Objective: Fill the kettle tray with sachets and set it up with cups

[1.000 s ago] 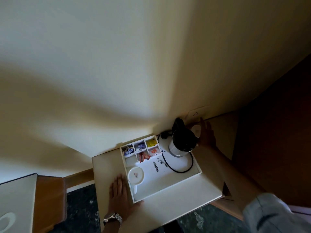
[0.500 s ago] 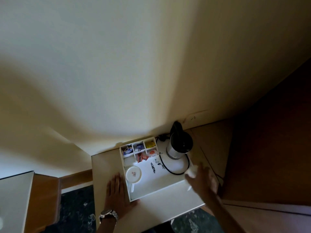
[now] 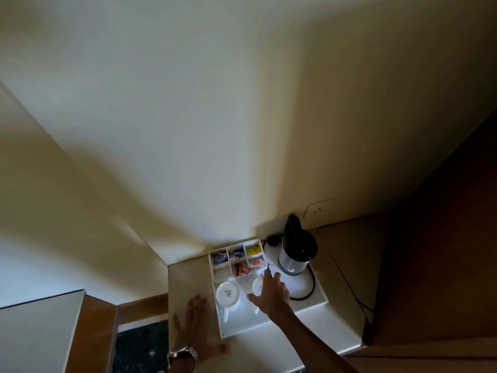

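Note:
A white kettle tray [image 3: 242, 324] lies on a small pale table [image 3: 269, 348] against the wall. Its back-left compartments hold coloured sachets [image 3: 236, 255]. A black and steel kettle [image 3: 295, 251] stands at the tray's back right. One white cup [image 3: 228, 293] sits upside down at the tray's left, handle toward me. My right hand [image 3: 273, 294] grips a second upside-down white cup [image 3: 257, 286] just right of the first, on the tray floor. My left hand [image 3: 196, 323] lies flat on the table beside the tray's left edge, fingers spread.
The kettle's black cord [image 3: 310, 288] loops across the tray's right half. A wall socket [image 3: 318, 210] is behind the kettle. A dark wooden panel [image 3: 443, 265] rises at the right, and a wooden ledge [image 3: 99, 332] stands lower left.
My right hand came back from behind the kettle, past the tray's right side, carrying a second cup that now sits upside down beside the first. My left hand stayed flat on the table.

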`<state>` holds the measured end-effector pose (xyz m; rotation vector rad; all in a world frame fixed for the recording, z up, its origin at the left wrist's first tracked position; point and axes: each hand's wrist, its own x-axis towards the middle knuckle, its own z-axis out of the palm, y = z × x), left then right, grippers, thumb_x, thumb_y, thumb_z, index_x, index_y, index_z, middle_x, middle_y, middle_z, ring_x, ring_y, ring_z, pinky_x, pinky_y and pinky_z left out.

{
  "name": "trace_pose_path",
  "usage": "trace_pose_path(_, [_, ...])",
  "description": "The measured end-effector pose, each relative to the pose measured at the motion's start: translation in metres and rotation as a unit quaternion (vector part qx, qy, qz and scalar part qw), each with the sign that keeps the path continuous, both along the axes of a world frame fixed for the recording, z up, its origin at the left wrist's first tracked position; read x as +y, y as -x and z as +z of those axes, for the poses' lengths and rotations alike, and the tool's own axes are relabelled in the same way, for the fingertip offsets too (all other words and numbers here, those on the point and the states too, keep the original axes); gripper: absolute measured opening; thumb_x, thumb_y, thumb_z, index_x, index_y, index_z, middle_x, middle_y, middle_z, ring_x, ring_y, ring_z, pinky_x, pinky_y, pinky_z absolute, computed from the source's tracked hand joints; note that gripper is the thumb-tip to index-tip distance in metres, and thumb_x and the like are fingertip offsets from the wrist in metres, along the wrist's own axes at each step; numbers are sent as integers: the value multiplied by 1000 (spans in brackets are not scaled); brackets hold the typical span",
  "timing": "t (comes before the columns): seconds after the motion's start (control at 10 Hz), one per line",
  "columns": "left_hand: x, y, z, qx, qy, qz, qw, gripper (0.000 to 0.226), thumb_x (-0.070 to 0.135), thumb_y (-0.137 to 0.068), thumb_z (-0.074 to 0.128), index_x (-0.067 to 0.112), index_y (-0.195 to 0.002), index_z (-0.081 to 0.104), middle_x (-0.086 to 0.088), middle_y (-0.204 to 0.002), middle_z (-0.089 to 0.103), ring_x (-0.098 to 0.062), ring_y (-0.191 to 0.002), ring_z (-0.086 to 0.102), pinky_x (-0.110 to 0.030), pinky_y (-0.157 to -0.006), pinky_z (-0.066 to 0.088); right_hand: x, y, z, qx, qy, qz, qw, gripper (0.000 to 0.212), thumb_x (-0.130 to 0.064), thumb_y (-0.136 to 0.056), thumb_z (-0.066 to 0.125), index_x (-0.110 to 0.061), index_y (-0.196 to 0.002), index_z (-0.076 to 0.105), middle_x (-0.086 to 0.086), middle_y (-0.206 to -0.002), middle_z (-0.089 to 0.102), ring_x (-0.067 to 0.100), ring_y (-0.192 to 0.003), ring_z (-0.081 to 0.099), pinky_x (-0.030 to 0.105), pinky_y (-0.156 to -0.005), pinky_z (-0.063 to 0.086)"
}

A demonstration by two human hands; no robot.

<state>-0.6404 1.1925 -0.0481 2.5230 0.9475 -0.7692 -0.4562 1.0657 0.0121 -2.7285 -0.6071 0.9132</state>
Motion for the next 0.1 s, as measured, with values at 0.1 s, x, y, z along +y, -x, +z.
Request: trace_pose_path(0.1, [12,7,-1,-190,-105,-59,974,128,95,-62,29,-2,-144,19,-16,-160,12,-26,-149,-4,-51,-118,8,7,-5,15,-87,-9,81,993,92,-68,-74,65,-13,-144,39,15,-142,42,35,-131,48,43,-101,50])
